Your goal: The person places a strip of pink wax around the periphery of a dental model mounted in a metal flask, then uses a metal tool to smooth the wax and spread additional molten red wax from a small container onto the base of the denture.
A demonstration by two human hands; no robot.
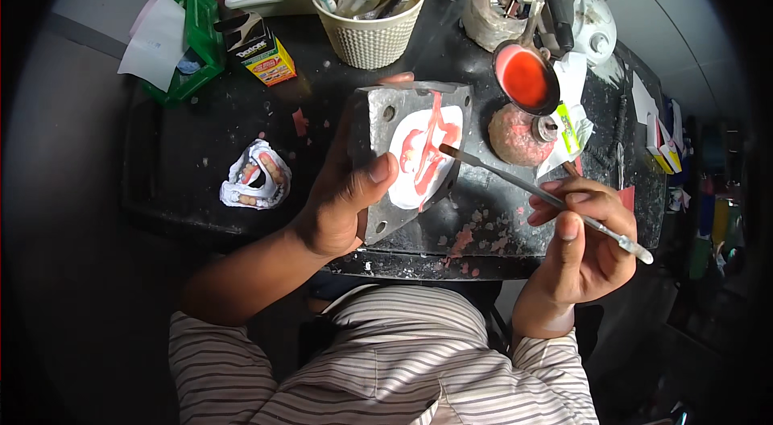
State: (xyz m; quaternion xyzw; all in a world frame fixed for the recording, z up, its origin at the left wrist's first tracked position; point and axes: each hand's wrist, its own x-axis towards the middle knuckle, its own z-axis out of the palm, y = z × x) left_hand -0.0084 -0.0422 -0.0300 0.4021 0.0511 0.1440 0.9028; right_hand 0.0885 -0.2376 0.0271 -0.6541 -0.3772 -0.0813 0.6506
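My left hand (345,200) grips a grey metal dental flask half (374,151) by its left side, thumb on the front face and fingers mostly hidden behind. Set in the flask is white plaster (403,193) with a pink, horseshoe-shaped mould area (427,167); a pink strip runs from it to the top edge. Between the fingers and thumb of my right hand (588,240) is a thin brush-like tool (523,185). Its brown tip is at the pink area; whether it touches I cannot tell. A white plaster dental model (256,175) with teeth and pink gums lies to the left.
Behind the flask stand a woven cream basket (366,43) of tools and a yellow-black box (262,55). A green bin (201,35) is at the far left. To the right are a dish of red material (525,77) and a lumpy pink, metal-topped burner-like object (515,135). Pink scraps (463,240) litter the black table.
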